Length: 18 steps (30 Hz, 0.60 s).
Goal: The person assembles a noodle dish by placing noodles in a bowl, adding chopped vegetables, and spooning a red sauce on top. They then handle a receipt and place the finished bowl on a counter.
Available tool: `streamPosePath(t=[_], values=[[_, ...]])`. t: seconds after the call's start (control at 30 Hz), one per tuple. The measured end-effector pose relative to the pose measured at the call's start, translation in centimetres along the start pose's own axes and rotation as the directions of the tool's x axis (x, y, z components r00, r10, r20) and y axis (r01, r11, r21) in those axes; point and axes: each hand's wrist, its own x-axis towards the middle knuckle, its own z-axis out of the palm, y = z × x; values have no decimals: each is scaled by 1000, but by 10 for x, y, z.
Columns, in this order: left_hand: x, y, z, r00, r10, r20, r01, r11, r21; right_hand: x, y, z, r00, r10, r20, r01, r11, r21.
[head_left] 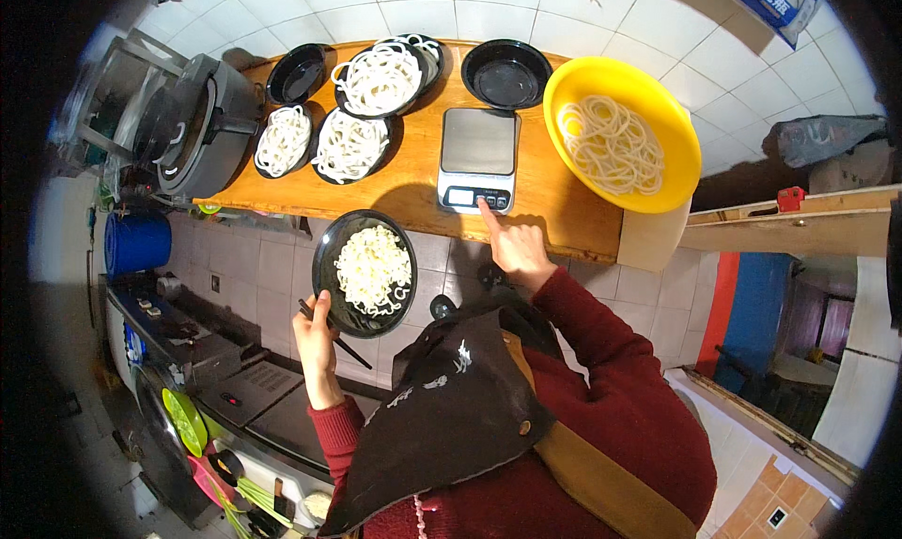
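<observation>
My left hand (316, 347) grips the near rim of a round black bowl (325, 253) held just off the wooden counter's front edge. A pile of pale, chopped, curly pieces (374, 270) lies in it. Dark chopsticks (351, 349) are held in the same hand, pointing down to the right. My right hand (520, 254) has its index finger stretched to the button row of a kitchen scale (478, 142). That hand holds nothing. The scale's silver platform carries nothing, and its small display is lit.
Left of the scale stand black bowls of thick white noodles (350, 145). Behind are two bare black bowls (507, 73) (297, 73). A large yellow basin (678, 135) of noodles sits right on the wooden counter (413, 199). A grey cooker (211, 121) stands at the left end.
</observation>
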Motion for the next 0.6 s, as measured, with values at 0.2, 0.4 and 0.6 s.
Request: streamPosePath(t=[0.2, 0.4, 0.6], values=[[-2, -2, -9, 999, -2, -36, 1, 999, -34, -18, 13, 7, 971, 49, -235, -28, 995, 95], [-1, -7, -20, 1000, -10, -21, 9, 998, -56, -12, 14, 9, 963, 41, -266, -35, 999, 27], [-11, -11, -24, 998, -9, -68, 4, 997, -72, 47, 17, -31, 755, 201, -624, -24, 959, 281]])
